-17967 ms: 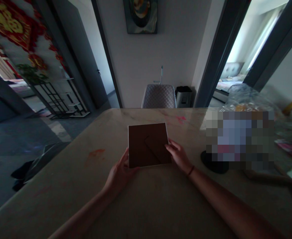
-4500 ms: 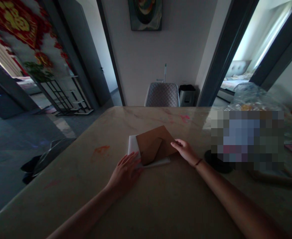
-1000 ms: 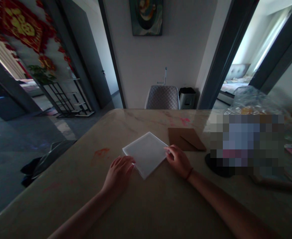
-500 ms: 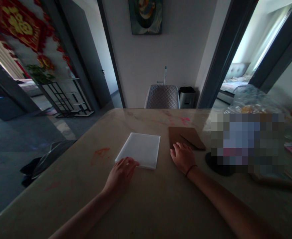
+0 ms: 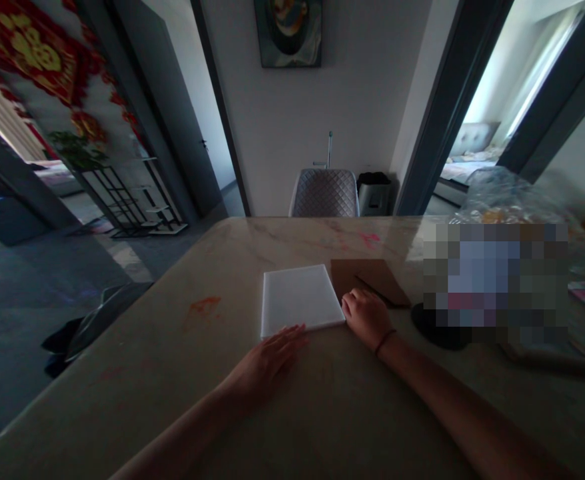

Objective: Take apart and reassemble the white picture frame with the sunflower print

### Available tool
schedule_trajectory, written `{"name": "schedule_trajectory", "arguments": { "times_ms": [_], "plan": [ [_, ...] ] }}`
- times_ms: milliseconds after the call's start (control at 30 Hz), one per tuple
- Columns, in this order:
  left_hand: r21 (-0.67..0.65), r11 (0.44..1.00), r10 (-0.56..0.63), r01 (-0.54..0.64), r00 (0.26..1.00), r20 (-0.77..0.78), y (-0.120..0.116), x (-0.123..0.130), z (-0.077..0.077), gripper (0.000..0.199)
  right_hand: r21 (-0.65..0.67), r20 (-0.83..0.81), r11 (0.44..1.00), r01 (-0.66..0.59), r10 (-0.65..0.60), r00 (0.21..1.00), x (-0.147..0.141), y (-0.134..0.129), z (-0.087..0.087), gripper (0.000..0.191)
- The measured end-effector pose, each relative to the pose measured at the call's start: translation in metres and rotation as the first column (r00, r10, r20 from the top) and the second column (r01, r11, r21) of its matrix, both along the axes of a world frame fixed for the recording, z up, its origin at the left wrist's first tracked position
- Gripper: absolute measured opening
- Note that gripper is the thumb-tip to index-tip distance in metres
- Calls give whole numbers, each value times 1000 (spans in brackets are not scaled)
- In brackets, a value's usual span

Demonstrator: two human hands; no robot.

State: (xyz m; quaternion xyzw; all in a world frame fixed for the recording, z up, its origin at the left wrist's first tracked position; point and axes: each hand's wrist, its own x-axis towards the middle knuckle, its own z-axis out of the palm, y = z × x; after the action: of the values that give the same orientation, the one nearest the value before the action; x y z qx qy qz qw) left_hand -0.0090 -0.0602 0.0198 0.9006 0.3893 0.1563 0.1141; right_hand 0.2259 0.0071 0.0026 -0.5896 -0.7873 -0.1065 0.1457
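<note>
Your left hand lies open on the polished stone bench, its fingertips at the near edge of the smooth square white sheet. Your right hand, apart from the left and unclamped, rests against the sheet's corner, overlapping the flat brown kraft envelope.
</note>
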Motion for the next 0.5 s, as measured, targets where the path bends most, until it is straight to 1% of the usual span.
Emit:
{"name": "schedule_trajectory", "arguments": {
  "times_ms": [67, 133, 200, 233, 300, 333, 400, 500],
  "plan": [
    [54, 998, 10, -11, 1000, 23, -1, 0, 0, 37, 9, -20, 1000, -1, 1, 1000, 1, 1, -1, 22],
    [148, 984, 88, -95, 995, 56, 1, -4, 0, 33, 19, -39, 1000, -1, 2, 999, 3, 2, -2, 21],
    [251, 937, 224, -245, 969, 110, 6, -9, -1, 31, 35, -79, 999, -12, 15, 997, 4, 4, -4, 20],
    [288, 896, 309, -338, 940, 143, 9, -13, -3, 31, 47, -113, 998, -29, 34, 993, 4, 4, -5, 19],
    [284, 843, 437, -457, 890, 132, 15, -19, -7, 37, 86, -199, 993, -81, 96, 975, 3, 6, -8, 22],
    [262, 841, 467, -474, 880, 94, 17, -21, -9, 40, 107, -238, 988, -113, 136, 962, 2, 6, -9, 25],
    [209, 863, 469, -459, 883, 5, 20, -24, -12, 42, 128, -280, 975, -179, 209, 937, -1, 6, -11, 29],
    [176, 886, 446, -429, 893, -66, 20, -23, -15, 43, 98, -277, 962, -253, 271, 922, -6, 2, -13, 32]
  ]
}}
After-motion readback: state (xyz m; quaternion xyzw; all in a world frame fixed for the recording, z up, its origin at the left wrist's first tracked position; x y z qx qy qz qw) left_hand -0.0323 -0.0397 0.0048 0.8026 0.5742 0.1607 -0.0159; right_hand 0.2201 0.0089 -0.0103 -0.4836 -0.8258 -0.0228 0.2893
